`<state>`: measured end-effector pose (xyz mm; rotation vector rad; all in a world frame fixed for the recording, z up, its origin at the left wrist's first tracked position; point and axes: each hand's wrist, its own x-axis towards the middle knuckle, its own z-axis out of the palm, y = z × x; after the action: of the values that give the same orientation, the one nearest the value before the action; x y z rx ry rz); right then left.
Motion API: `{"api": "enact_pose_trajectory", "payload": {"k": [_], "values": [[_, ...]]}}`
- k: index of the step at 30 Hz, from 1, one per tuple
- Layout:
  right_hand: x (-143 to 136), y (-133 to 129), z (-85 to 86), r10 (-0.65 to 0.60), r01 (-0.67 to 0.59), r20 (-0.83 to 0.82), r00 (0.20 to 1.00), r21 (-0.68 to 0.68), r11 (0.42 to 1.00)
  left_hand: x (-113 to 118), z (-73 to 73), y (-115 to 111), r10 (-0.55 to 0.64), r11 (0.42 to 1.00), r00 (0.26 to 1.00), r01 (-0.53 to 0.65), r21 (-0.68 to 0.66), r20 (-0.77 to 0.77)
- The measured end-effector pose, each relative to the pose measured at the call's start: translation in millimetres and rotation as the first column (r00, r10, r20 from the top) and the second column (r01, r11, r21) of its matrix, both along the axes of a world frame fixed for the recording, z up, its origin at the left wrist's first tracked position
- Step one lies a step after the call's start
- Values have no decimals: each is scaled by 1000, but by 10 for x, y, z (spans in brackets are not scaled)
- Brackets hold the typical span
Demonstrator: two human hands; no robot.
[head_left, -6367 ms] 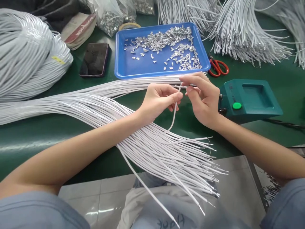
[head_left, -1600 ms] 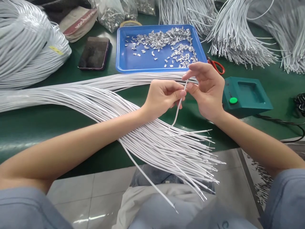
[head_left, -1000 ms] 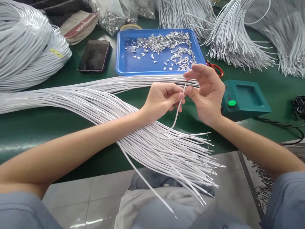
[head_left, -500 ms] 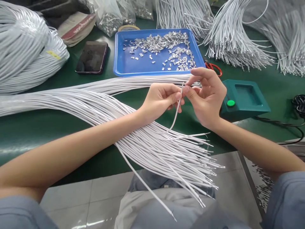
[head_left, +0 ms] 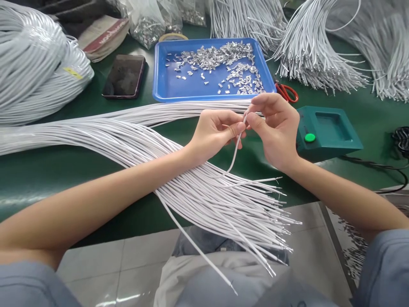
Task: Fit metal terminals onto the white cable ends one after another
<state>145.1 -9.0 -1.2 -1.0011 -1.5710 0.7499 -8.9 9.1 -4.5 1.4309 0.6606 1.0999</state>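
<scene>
My left hand [head_left: 215, 134] pinches a single white cable [head_left: 237, 150] between thumb and fingers just below its upper end. The thumb and index finger of my right hand [head_left: 277, 130] close on the tip of that same cable, where the strands are mostly covered by the fingertips. From my fingers the cable curves down into a thick bundle of white cables [head_left: 188, 187], whose stripped ends fan out toward the right. My left forearm lies across this bundle. Just beyond my hands is a blue tray [head_left: 182, 90] with many small metal terminals [head_left: 220, 55] in it.
Red-handled scissors [head_left: 289, 93] and a green device [head_left: 335, 128] with a bright button are on the right. A phone [head_left: 124, 76], coiled cable [head_left: 35, 64] and bags of metal parts [head_left: 147, 25] lie left and behind. More cable bundles [head_left: 316, 55] hang back right.
My right hand has shifted slightly left and its fingertips have closed in over the cable's tip. The left hand stays nearly still, holding the cable.
</scene>
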Motion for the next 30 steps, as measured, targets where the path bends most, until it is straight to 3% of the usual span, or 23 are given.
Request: {"api": "enact_pose_trajectory", "payload": {"k": [6,9,10,12,14,16,18,19,21,24,25,27,28,30], "values": [[25,31,22,43,-42,7,999,-24,999,15,-19,-4,-26,999,1000,26,39,-17],[10,39,54,76,-80,-60,995,-59,995,17,-57,-6,63,981,993,-42,190,-104],[2,34,77,84,-94,-106,991,-95,991,5,-63,3,137,952,981,-91,292,-141],[-10,8,152,106,-159,-229,968,-224,962,-45,-49,42,299,826,935,-154,542,-190],[-8,-35,264,119,-267,-360,925,-397,878,-118,9,100,394,660,888,-94,745,-237],[8,-79,390,101,-365,-458,883,-537,761,-185,98,147,416,543,860,24,839,-294],[29,-101,488,65,-404,-503,862,-605,686,-214,193,152,428,492,844,80,867,-322],[38,-100,517,54,-406,-508,859,-615,676,-211,239,133,439,490,845,58,870,-304],[50,-80,528,43,-381,-500,865,-600,703,-176,331,52,444,552,861,-46,833,-247],[51,-34,458,32,-241,-413,910,-465,852,-105,485,-129,345,801,919,-182,571,-192],[52,-22,425,21,-157,-352,936,-363,918,-89,537,-185,279,880,944,-178,439,-176],[64,-2,366,-13,2,-162,987,-67,998,-74,624,-266,145,973,981,-117,200,-128],[76,6,344,-34,39,-42,999,112,993,-73,654,-286,91,991,991,-80,107,-98],[108,25,317,-88,-5,205,975,416,909,-77,680,-286,26,999,998,-28,-32,-52]]}}
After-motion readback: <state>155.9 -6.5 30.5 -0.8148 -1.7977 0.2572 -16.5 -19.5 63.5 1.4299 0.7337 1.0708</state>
